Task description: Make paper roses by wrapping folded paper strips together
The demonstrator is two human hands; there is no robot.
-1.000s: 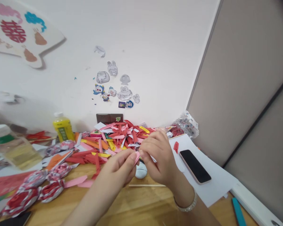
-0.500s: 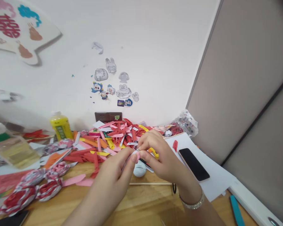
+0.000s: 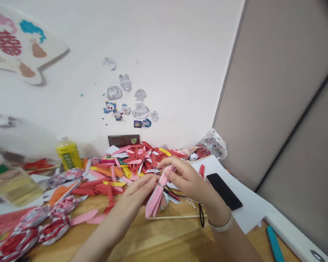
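A pink folded-paper bundle (image 3: 159, 193), cinched near its middle by something thin and dark, is held up in front of me. My right hand (image 3: 182, 174) pinches its upper end between thumb and fingers. My left hand (image 3: 140, 193) lies along the bundle's left side, fingers closed against it; its thumb is hidden. The bundle's lower end fans out into separate flaps. Behind it a whitish rounded object (image 3: 166, 199) is mostly covered. A thin wooden stick (image 3: 177, 217) lies on the table below, with a black cord loop (image 3: 201, 215) near its right end.
Folded red, pink, yellow and white paper pieces (image 3: 142, 158) heap along the wall. Red-and-white braided rolls (image 3: 54, 229), a clear jug (image 3: 16, 187) and a yellow bottle (image 3: 68, 153) stand or lie left. A phone (image 3: 224, 191) rests on white paper (image 3: 251, 207) at right.
The pink paper, mostly hidden between my fingertips before, now shows as a long upright bundle. My right hand has shifted to its top, and my left fingers have straightened along its side.
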